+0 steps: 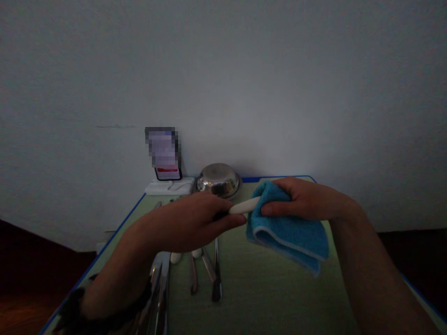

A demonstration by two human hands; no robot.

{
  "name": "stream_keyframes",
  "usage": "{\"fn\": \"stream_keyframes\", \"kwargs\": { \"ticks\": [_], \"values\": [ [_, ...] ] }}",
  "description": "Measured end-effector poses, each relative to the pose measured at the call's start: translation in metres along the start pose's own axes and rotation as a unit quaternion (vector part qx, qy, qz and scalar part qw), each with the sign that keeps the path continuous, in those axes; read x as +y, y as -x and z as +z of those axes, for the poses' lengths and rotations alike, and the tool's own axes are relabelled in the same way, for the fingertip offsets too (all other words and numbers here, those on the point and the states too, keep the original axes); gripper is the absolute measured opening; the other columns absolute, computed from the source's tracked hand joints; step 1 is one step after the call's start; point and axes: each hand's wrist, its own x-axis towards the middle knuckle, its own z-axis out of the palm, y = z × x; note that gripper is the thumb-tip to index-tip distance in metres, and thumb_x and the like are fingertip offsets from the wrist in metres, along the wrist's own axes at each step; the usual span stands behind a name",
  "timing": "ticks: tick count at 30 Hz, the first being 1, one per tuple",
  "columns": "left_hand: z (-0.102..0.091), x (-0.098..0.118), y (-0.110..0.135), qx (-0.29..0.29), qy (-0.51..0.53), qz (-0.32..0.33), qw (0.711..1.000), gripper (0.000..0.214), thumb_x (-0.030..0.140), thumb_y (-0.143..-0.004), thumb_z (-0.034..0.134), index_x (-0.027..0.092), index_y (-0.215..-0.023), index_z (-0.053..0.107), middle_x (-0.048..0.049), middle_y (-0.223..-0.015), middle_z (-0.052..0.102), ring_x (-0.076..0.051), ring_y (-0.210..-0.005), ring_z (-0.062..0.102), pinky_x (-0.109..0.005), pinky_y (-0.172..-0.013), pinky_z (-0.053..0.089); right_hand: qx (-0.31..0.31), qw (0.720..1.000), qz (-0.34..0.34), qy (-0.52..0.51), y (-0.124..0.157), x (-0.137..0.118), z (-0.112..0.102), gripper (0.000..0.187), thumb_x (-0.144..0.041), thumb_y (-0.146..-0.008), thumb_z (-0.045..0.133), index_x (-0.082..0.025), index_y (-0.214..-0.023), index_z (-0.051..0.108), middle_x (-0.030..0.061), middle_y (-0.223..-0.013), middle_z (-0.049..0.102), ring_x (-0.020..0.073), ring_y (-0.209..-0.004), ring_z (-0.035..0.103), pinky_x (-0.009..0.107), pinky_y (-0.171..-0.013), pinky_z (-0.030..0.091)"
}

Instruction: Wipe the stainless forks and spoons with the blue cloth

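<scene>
My left hand (202, 221) is closed on one end of a utensil with a smooth white handle (244, 205); what kind of utensil it is stays hidden by my fingers and the cloth. A folded light-blue towel (293, 232) wraps around the handle's other end. My right hand (300, 200) grips this towel, thumb on top, and its loose folds hang down to the right. Both hands are above the table, close together. Below my left hand lie several pieces of metal cutlery (215, 279), some with white ends, partly covered by my forearm.
An upturned shiny metal bowl (219, 179) sits at the table's back edge by the wall. Left of it, a phone (165, 156) stands upright on a white base (171, 186). The green tabletop (272, 298) has a blue rim.
</scene>
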Motion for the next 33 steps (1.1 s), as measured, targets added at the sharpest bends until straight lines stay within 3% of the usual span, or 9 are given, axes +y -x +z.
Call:
{"fn": "stream_keyframes", "kwargs": {
  "ticks": [4, 8, 12, 15, 20, 24, 28, 33],
  "values": [
    [-0.001, 0.004, -0.001, -0.060, 0.054, -0.050, 0.996, 0.052, 0.054, -0.087, 0.028, 0.014, -0.073, 0.058, 0.0012, -0.061, 0.052, -0.010, -0.055, 0.050, -0.021, -0.051, 0.036, 0.007, 0.991, -0.044, 0.123, -0.007, -0.011, 0.005, 0.033, -0.046, -0.076, 0.057, -0.018, -0.091, 0.059, 0.0013, -0.086, 0.063, 0.0117, -0.069, 0.056, 0.021, -0.057, 0.042],
    [-0.002, -0.001, -0.004, -0.139, 0.118, -0.057, 0.982, 0.053, 0.053, -0.087, 0.027, 0.014, -0.069, 0.057, 0.0016, -0.056, 0.050, -0.009, -0.052, 0.048, -0.019, -0.049, 0.038, -0.041, 0.982, -0.059, 0.174, -0.010, -0.016, 0.008, 0.026, -0.041, -0.080, 0.053, -0.017, -0.087, 0.060, 0.0020, -0.084, 0.063, 0.0118, -0.069, 0.056, 0.022, -0.059, 0.041],
    [-0.005, -0.011, -0.002, -0.075, 0.129, -0.002, 0.989, 0.038, 0.044, -0.088, 0.036, 0.016, -0.086, 0.062, 0.0007, -0.070, 0.060, -0.010, -0.062, 0.055, -0.018, -0.056, 0.041, -0.048, 0.989, -0.009, 0.139, -0.004, -0.009, 0.002, 0.031, -0.045, -0.083, 0.047, -0.017, -0.086, 0.059, 0.0014, -0.081, 0.063, 0.0117, -0.068, 0.057, 0.021, -0.057, 0.043],
    [-0.007, -0.016, 0.001, -0.050, 0.152, 0.014, 0.987, 0.035, 0.042, -0.088, 0.040, 0.016, -0.089, 0.063, 0.0008, -0.067, 0.062, -0.008, -0.058, 0.055, -0.016, -0.051, 0.040, -0.048, 0.993, 0.006, 0.106, 0.001, -0.005, -0.002, 0.032, -0.045, -0.083, 0.045, -0.016, -0.087, 0.059, 0.0009, -0.080, 0.063, 0.0110, -0.066, 0.057, 0.019, -0.054, 0.043],
    [-0.004, -0.013, -0.001, -0.115, 0.264, 0.039, 0.957, 0.039, 0.045, -0.087, 0.040, 0.013, -0.083, 0.062, 0.0042, -0.046, 0.046, -0.006, -0.041, 0.042, -0.015, -0.038, 0.033, -0.111, 0.990, -0.027, 0.088, -0.002, -0.012, 0.003, 0.031, -0.044, -0.081, 0.050, -0.015, -0.088, 0.060, 0.0003, -0.078, 0.062, 0.0105, -0.066, 0.057, 0.019, -0.056, 0.043],
    [0.002, -0.010, -0.006, -0.153, 0.324, 0.061, 0.932, 0.040, 0.044, -0.087, 0.039, 0.012, -0.074, 0.059, 0.0070, -0.043, 0.034, -0.005, -0.037, 0.029, -0.015, -0.033, 0.024, -0.164, 0.979, -0.083, 0.093, -0.009, -0.019, 0.009, 0.025, -0.037, -0.083, 0.051, -0.014, -0.087, 0.061, -0.0009, -0.073, 0.060, 0.0094, -0.065, 0.056, 0.018, -0.056, 0.042],
    [0.000, -0.013, -0.006, -0.096, 0.303, 0.061, 0.946, 0.031, 0.039, -0.086, 0.044, 0.013, -0.083, 0.058, 0.0054, -0.050, 0.043, -0.006, -0.044, 0.039, -0.015, -0.040, 0.033, -0.134, 0.983, -0.070, 0.102, -0.010, -0.018, 0.008, 0.027, -0.038, -0.084, 0.049, -0.014, -0.088, 0.061, 0.0001, -0.076, 0.061, 0.0097, -0.066, 0.056, 0.019, -0.057, 0.042],
    [-0.006, -0.023, 0.001, -0.042, 0.269, 0.057, 0.961, 0.025, 0.033, -0.089, 0.042, 0.013, -0.089, 0.058, 0.0017, -0.063, 0.057, -0.008, -0.056, 0.052, -0.017, -0.051, 0.042, -0.117, 0.992, 0.013, 0.053, -0.002, -0.008, 0.002, 0.036, -0.050, -0.081, 0.049, -0.015, -0.084, 0.058, 0.0001, -0.076, 0.061, 0.0102, -0.064, 0.057, 0.019, -0.055, 0.045]
  ]
}}
